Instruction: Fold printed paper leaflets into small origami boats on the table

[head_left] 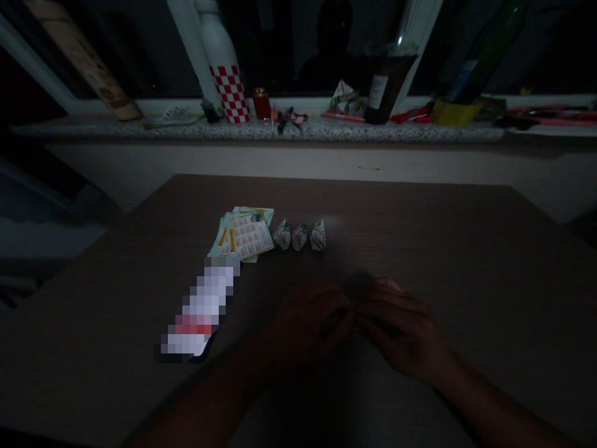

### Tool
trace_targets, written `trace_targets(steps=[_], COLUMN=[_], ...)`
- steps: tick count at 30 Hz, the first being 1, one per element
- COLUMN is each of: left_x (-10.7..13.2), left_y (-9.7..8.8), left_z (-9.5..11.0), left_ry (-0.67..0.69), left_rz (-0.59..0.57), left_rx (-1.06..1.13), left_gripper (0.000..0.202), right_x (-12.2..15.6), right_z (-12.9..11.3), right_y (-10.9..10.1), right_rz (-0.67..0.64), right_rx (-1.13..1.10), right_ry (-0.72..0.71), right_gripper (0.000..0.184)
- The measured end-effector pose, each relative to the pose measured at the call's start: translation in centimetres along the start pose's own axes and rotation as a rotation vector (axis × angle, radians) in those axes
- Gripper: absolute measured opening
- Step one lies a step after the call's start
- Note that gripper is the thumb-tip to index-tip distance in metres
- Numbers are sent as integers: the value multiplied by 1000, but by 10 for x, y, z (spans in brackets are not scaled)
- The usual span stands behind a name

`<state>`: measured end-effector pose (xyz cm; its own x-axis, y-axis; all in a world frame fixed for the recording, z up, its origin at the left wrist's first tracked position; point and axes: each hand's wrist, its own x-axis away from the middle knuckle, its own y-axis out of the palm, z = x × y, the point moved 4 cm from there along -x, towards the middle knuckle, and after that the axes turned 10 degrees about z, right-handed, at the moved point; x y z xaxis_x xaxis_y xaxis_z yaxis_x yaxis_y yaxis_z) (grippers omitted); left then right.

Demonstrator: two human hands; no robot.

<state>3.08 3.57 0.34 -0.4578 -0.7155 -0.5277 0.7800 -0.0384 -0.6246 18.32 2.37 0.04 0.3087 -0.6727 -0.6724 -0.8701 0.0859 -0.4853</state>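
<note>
Close together over the table, my left hand (pixel 317 320) and my right hand (pixel 403 326) meet at the fingertips. Both have their fingers pinched, and whatever is between them is too dark and small to name. Beyond my left hand, three small folded paper pieces (pixel 300 237) stand in a row. They carry a printed pattern in white, green and other colours. Just left of the row lies a loose stack of printed paper slips (pixel 245 236), with rows of figures on the top one.
A phone (pixel 200 311) with a lit, blurred screen lies left of my hands on the wooden table (pixel 420 230). Along the granite sill (pixel 186 132) stand a red-checked white bottle (pixel 228 81), a small reddish jar (pixel 262 104), a dark container (pixel 385 93) and a green bottle (pixel 485 56).
</note>
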Motion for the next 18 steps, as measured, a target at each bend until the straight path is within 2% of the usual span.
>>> trace_targets(steps=[8, 18], left_x=[-3, -4], left_y=[-4, -3], left_z=[1, -6], left_ry=[-44, -119], left_rz=[6, 96], left_rx=[78, 168], left_gripper=[10, 13], right_x=[-2, -3], right_z=[-6, -3], right_y=[0, -1], right_rz=[121, 160], right_rx=[-97, -116], right_ry=[121, 214], right_gripper=[14, 12])
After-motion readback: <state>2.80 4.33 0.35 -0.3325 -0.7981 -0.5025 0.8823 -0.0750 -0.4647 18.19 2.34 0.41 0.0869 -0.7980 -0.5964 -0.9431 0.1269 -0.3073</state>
